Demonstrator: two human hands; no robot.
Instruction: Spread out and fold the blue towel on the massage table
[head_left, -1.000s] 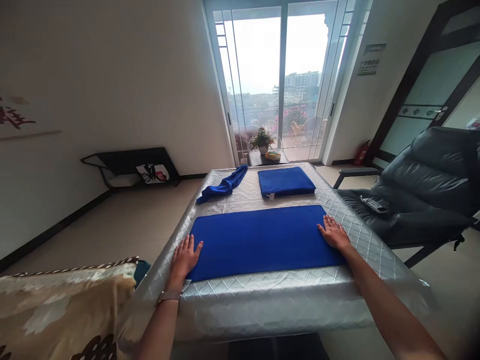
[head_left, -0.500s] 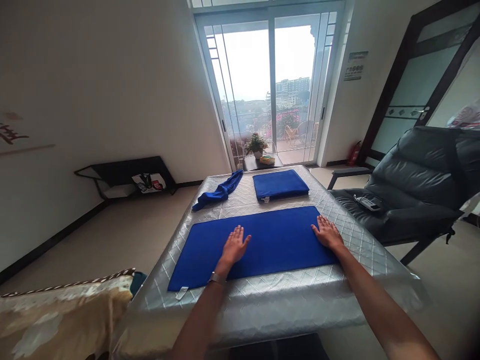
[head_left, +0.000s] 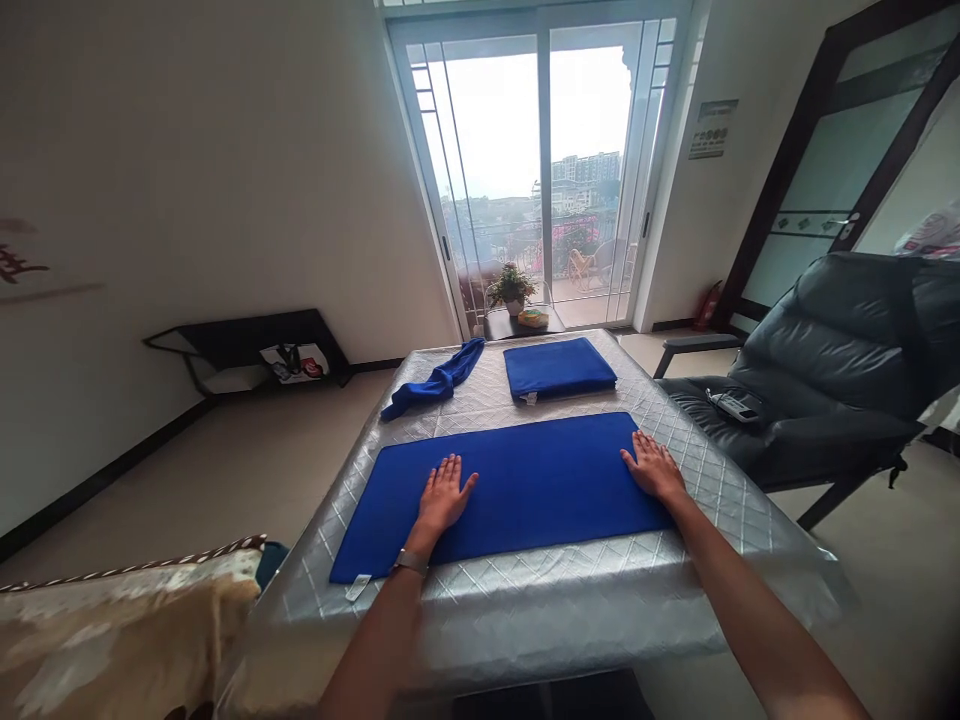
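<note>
A blue towel [head_left: 540,490] lies spread flat as a long rectangle on the silver quilted tablecloth [head_left: 570,585]. A small white tag sticks out at its near left corner. My left hand [head_left: 445,494] rests palm down on the towel, left of its middle, fingers stretched out. At the towel's right end my right hand [head_left: 654,468] also lies flat, with its fingers extended. Behind the towel sits a neatly folded stack of blue cloth [head_left: 561,367]. A crumpled, twisted blue cloth [head_left: 436,382] lies at the far left of the table.
To the right stands a dark leather armchair [head_left: 840,350] with a grey handheld device [head_left: 731,406] on its seat. A patterned blanket [head_left: 127,640] covers something at the lower left. Beyond the table are a potted plant [head_left: 512,290] and a sliding glass door [head_left: 546,150].
My left hand has slid to the left across the towel. My right hand stays in about the same place at the right end.
</note>
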